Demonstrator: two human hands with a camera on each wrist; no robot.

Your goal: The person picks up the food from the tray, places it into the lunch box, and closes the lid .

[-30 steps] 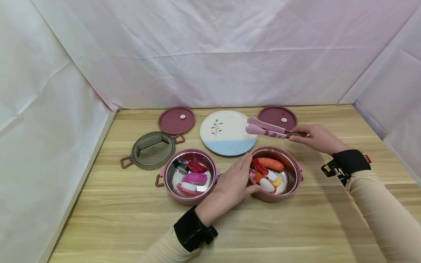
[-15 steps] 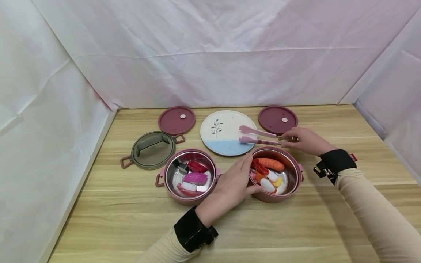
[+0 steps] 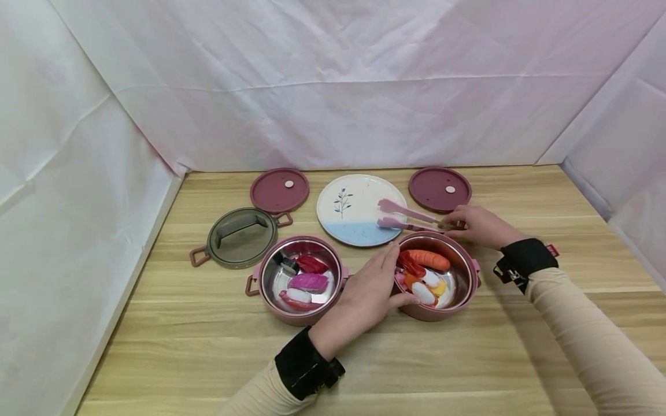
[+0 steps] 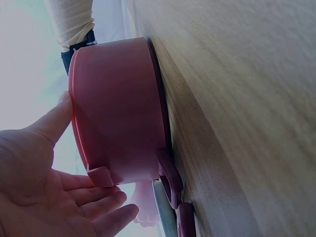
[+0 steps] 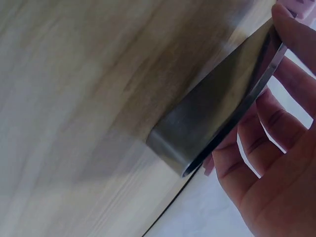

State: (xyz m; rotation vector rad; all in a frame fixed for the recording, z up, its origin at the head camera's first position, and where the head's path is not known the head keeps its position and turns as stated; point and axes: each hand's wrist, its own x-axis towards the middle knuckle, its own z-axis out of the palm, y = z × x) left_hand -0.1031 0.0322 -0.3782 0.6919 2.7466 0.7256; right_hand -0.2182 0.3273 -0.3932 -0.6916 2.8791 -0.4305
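My right hand (image 3: 486, 227) pinches the metal handle of pink-tipped tongs (image 3: 408, 217) between thumb and fingers. The tongs' two pink heads are over the right side of the white and blue plate (image 3: 338, 231), spread apart; nothing is between them. In the right wrist view the bent metal end of the tongs (image 5: 197, 128) is close above the wooden table. My left hand (image 3: 364, 289) rests against the left side of the right pot (image 3: 434, 312), thumb at its rim (image 4: 74, 118) and fingers extended. That pot holds a toy carrot (image 3: 428, 260) and several toy sushi pieces (image 3: 422, 292).
A second pot (image 3: 291, 315) with several toy sushi pieces (image 3: 308, 282) stands to the left. Behind it lies a smoky lid (image 3: 244, 248) with a handle. Two maroon round lids, the left one (image 3: 270, 196) and the right one (image 3: 434, 188), flank the plate near the white back cloth.
My right hand has moved left and down with the tongs, lowering their heads over the plate. The tongs' heads have spread wider apart. My left hand has stayed on the pot.
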